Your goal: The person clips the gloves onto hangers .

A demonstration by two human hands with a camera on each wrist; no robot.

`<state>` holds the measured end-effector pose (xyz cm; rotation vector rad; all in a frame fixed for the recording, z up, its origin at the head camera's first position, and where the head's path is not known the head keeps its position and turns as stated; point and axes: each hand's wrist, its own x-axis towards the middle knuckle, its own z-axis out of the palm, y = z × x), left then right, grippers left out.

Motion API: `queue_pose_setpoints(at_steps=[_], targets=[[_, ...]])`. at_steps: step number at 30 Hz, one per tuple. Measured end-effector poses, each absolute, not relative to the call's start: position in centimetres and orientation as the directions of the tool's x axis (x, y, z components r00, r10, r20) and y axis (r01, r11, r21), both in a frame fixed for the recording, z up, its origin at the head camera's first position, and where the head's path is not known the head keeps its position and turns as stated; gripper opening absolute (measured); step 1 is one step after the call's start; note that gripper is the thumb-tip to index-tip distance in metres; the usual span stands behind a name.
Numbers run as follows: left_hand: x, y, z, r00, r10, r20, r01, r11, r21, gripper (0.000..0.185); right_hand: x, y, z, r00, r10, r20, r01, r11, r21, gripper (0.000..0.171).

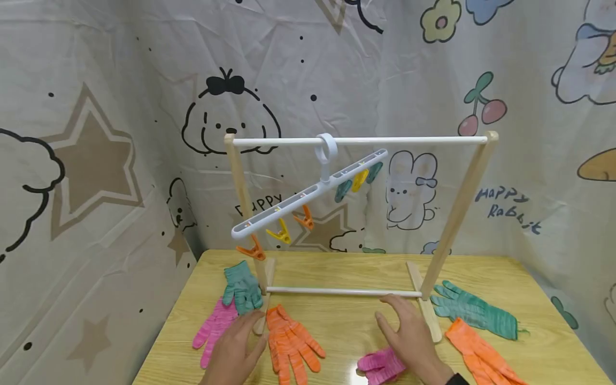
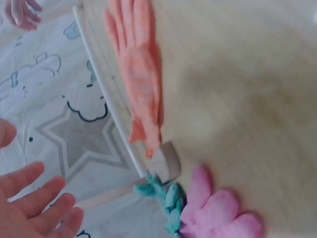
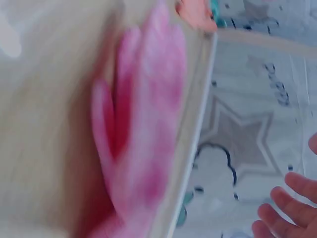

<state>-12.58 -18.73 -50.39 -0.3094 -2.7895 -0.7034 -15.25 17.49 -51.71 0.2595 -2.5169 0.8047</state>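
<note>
My left hand (image 1: 236,350), fingers loosely extended, is over the table's left side with nothing in it. Close around it lie a pink glove (image 1: 210,327), a teal glove (image 1: 242,286) and an orange glove (image 1: 292,342). My right hand (image 1: 413,342) is also empty, its fingers spread above another pink glove (image 1: 380,366), which it partly hides in the head view. The right wrist view shows that pink glove (image 3: 148,129) lying flat and blurred. To the right of this hand are a second teal glove (image 1: 476,309) and a second orange glove (image 1: 483,353).
A wooden stand (image 1: 454,224) with white rods stands across the table (image 1: 337,270). From its top rod (image 1: 409,140) hangs a tilted white hanger (image 1: 308,193) bearing several clips, among them an orange clip (image 1: 252,248) and a yellow clip (image 1: 280,232). Behind is a printed curtain (image 1: 308,64).
</note>
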Motion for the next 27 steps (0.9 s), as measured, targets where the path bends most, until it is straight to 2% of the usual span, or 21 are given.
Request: queue_pose_setpoints(at_steps=[5, 9, 14, 17, 21, 27], targets=[[-14.1, -18.7, -49.1, -0.912, 0.072, 0.405, 0.263, 0.859, 0.440, 0.031, -16.4, 20.4, -50.2, -0.811, 0.042, 0.583, -0.325, 0.797, -0.509, 0.026], [-15.6, -18.7, -48.1, -0.857, 0.052, 0.513, 0.307, 0.850, 0.428, 0.025, -17.2, 22.4, -49.0, -0.754, 0.089, 0.650, -0.331, 0.804, -0.495, 0.025], [-17.5, -19.3, -47.2, -0.784, -0.020, 0.620, 0.338, 0.825, 0.454, 0.021, -18.4, 24.6, -47.8, -0.657, 0.164, 0.736, -0.347, 0.801, -0.488, 0.038], [-18.6, -19.9, -47.0, -0.769, -0.067, 0.636, 0.325, 0.816, 0.478, 0.025, -19.3, 25.6, -47.2, -0.626, 0.199, 0.754, -0.356, 0.787, -0.504, 0.051], [-20.1, -20.3, -46.6, -0.788, -0.146, 0.598, 0.268, 0.793, 0.547, 0.030, -20.4, 26.6, -46.4, -0.645, 0.236, 0.727, -0.307, 0.791, -0.529, 0.066], [-22.3, -20.4, -46.2, -0.840, -0.224, 0.494, 0.202, 0.717, 0.668, 0.046, -22.0, 27.6, -45.5, -0.752, 0.295, 0.590, -0.189, 0.761, -0.621, 0.078]])
